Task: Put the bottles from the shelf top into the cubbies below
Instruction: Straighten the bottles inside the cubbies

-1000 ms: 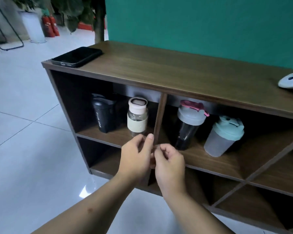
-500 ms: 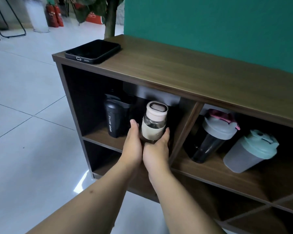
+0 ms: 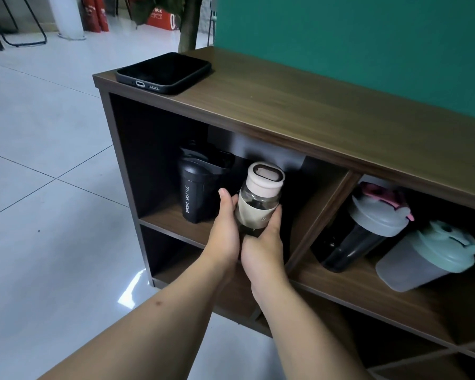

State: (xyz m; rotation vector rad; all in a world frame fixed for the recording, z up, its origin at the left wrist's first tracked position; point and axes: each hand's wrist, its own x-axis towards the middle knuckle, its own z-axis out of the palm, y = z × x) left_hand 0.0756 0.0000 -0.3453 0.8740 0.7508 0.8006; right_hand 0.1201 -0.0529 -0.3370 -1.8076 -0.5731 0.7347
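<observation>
A wooden shelf unit (image 3: 327, 124) is seen against a green wall (image 3: 368, 45), standing on a pale tiled floor (image 3: 39, 187). No bottles are observed on the visible part of the shelf top; a black phone (image 3: 163, 72) lies flat near its left end.

In the upper left cubby (image 3: 154, 165), a clear bottle with a cream sleeve and pale pink cap (image 3: 259, 202) is gripped between both hands at the front edge of the compartment. The left hand (image 3: 225, 229) is wrapped around the bottle's left side, thumb raised alongside it. The right hand (image 3: 263, 242) is closed on the lower right side and base, thumb pressed against the sleeve. The bottle is tilted slightly to the right; whether its base rests on the cubby floor cannot be determined, as it is hidden by the hands.

A black bottle marked "SPORT BOTTLE" (image 3: 200, 193) stands upright just to the left, further back in the same cubby.

In the adjoining cubby to the right, beyond the vertical divider (image 3: 321, 215), two shakers are noted: a dark shaker with a grey lid and pink flip cap (image 3: 362, 229), and a translucent shaker with a mint-green lid (image 3: 428, 256). They are just beside each other, both appearing to lean rightwards
</observation>
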